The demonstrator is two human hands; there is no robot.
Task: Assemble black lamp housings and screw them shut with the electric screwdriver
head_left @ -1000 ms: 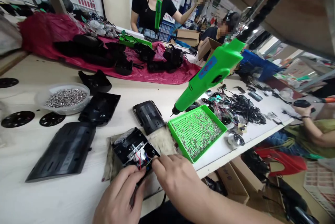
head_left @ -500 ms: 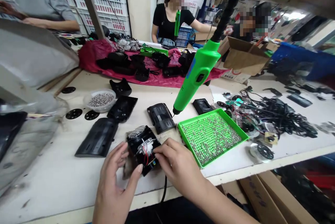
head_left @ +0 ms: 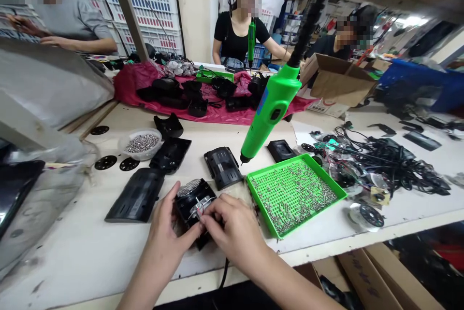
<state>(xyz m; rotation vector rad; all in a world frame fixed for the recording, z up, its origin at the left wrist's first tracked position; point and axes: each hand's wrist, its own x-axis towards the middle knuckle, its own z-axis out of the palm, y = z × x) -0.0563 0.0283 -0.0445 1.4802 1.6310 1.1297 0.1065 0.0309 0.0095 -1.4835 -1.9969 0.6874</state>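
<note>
A black housing (head_left: 188, 204) with a round grille, a metal-framed part and red wires inside lies near the table's front edge. My left hand (head_left: 172, 228) wraps round its left and near sides, thumb on the near side. Over the inside of the housing, my right hand (head_left: 232, 225) has its thumb and fingertips pinched together at the red wires; what is between them is mostly hidden. Beyond the housing hangs a green electric screwdriver (head_left: 270, 112), tip down. To the right sits a green tray (head_left: 264, 204) of small screws.
Black shells (head_left: 136, 194) and a bowl of screws (head_left: 159, 148) lie at the left. Another black shell (head_left: 222, 167) is behind the housing. Tangled cables (head_left: 384, 155) spread at the right. A pink sheet (head_left: 126, 83) bears black parts. People work across the table.
My right hand has moved left and further over the housing, onto the wires. My left hand has closed in against the housing. The view has shifted slightly.
</note>
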